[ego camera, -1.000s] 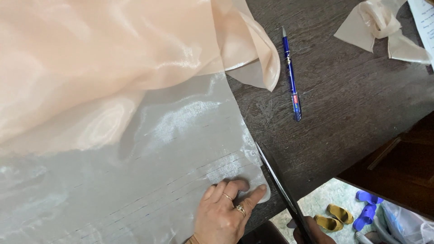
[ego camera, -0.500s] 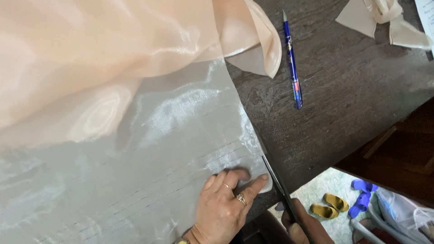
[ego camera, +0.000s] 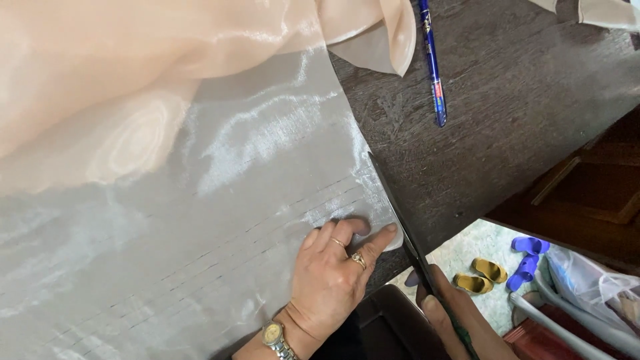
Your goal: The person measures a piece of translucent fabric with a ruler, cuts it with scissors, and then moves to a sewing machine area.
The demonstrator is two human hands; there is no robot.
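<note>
Scissors (ego camera: 400, 220) in right hand (ego camera: 453, 320) (fingers curled); left hand (ego camera: 330, 280) flat on fabric (ego camera: 220, 200).

1. Your left hand (ego camera: 330, 283) presses the sheer grey fabric (ego camera: 200, 253) flat on the dark desk (ego camera: 507, 133).
2. Your right hand (ego camera: 460, 320) runs scissors (ego camera: 403, 227) along the fabric's edge.
3. A blue pen (ego camera: 432, 60) lies beyond.

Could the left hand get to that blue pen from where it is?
Probably yes: the left hand presses the sheer fabric, and bare table lies between it and the blue pen, though it's a long stretch.
</note>
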